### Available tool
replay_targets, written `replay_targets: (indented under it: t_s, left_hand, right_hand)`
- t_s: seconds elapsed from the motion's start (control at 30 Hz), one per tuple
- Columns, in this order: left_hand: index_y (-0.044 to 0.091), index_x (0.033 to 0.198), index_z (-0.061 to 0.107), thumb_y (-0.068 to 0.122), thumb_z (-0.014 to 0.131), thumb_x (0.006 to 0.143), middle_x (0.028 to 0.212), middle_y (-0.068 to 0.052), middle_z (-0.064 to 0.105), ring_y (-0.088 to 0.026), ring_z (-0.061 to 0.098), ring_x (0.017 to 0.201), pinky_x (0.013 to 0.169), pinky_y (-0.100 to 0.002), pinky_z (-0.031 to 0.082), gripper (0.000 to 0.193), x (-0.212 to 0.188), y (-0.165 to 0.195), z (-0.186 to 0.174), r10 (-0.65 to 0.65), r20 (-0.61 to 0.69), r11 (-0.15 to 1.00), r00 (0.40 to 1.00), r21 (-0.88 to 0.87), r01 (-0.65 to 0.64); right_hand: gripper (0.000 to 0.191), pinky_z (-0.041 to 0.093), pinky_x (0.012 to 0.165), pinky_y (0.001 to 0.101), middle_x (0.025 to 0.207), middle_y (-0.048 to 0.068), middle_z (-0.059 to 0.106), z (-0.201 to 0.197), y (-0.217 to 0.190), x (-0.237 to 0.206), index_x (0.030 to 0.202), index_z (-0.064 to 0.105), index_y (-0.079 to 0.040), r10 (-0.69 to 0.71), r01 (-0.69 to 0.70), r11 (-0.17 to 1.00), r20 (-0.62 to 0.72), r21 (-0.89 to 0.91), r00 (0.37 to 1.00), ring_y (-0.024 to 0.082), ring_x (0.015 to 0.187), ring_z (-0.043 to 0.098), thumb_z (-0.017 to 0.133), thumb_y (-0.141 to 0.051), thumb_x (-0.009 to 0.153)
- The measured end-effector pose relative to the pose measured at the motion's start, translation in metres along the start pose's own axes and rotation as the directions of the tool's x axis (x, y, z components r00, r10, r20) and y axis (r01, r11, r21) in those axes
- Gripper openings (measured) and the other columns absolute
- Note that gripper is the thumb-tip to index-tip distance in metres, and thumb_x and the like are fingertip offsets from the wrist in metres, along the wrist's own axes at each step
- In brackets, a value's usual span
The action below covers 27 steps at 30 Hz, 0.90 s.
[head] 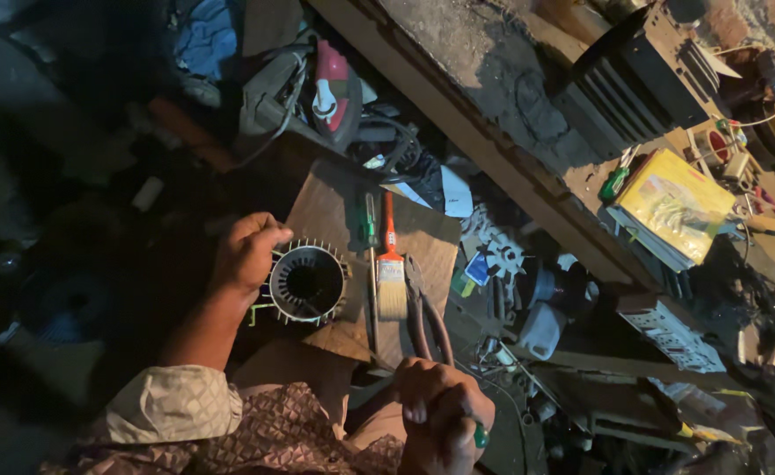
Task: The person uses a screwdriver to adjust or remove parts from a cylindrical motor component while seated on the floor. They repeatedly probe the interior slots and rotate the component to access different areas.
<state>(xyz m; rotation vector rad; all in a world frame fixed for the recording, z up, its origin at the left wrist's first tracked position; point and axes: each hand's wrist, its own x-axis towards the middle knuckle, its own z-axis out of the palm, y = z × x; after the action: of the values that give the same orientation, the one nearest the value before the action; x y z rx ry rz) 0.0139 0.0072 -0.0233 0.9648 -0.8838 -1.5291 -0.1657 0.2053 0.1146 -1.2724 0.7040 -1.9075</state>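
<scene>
The finned metal stator housing (306,283) stands on end on a brown board (422,255), its round bore facing up toward the camera, with short fins radiating around its rim. The left hand (246,255) is closed against the housing's left outer wall, fingers curled over the fins and gripping it. Just right of the housing, a paintbrush (391,268) with an orange handle lies on the board, bristles toward the person. A green-handled screwdriver (369,220) lies beside the brush handle, and pliers (422,312) with dark handles lie near the brush on its right. The right hand (440,413) is low in the view, closed in a fist around a small green-tipped object (481,434) whose kind cannot be told. Farther right, a raised worktop (493,97) carries a black finned block (642,79) and a yellow packet (676,204).
</scene>
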Motion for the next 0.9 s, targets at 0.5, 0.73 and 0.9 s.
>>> replay_targets:
  t_s: [0.5,0.73,0.9]
  left_hand:
    - [0.001,0.132,0.056,0.031,0.067,0.081,0.146,-0.022,0.045,-0.031,0.046,0.137,0.119,-0.043,0.034,0.060,-0.028,0.040,0.013,0.534,0.248,0.730,0.809,0.348,-0.588]
    - [0.002,0.153,0.043,0.038,0.064,0.080,0.152,-0.015,0.044,-0.025,0.046,0.133,0.118,-0.041,0.037,0.084,-0.027,0.034,-0.002,0.374,0.270,0.896,0.887,0.141,-0.421]
    - [0.001,0.130,0.058,0.026,0.068,0.079,0.115,-0.011,0.064,-0.021,0.061,0.108,0.097,-0.037,0.049,0.058,-0.021,0.035,0.003,0.133,0.203,0.945,0.970,0.270,-0.186]
  right_hand:
    - [0.074,0.045,0.094,0.0438,0.130,0.028,0.051,-0.088,0.017,-0.106,0.120,0.066,0.010,0.458,-0.450,0.873,-0.002,-0.189,0.889,0.033,0.110,0.058,0.074,-0.056,0.087]
    - [0.067,0.048,0.072,0.0321,0.123,0.020,0.060,-0.117,0.006,-0.110,0.126,0.063,0.010,0.629,-0.624,0.776,0.035,-0.086,0.777,0.022,0.086,0.061,0.075,-0.039,0.080]
    - [0.032,0.046,0.065,0.0263,0.095,0.008,0.063,-0.131,0.021,-0.118,0.123,0.065,0.004,0.824,-0.764,0.508,-0.035,-0.397,0.566,0.013,0.078,0.057,0.065,0.001,0.091]
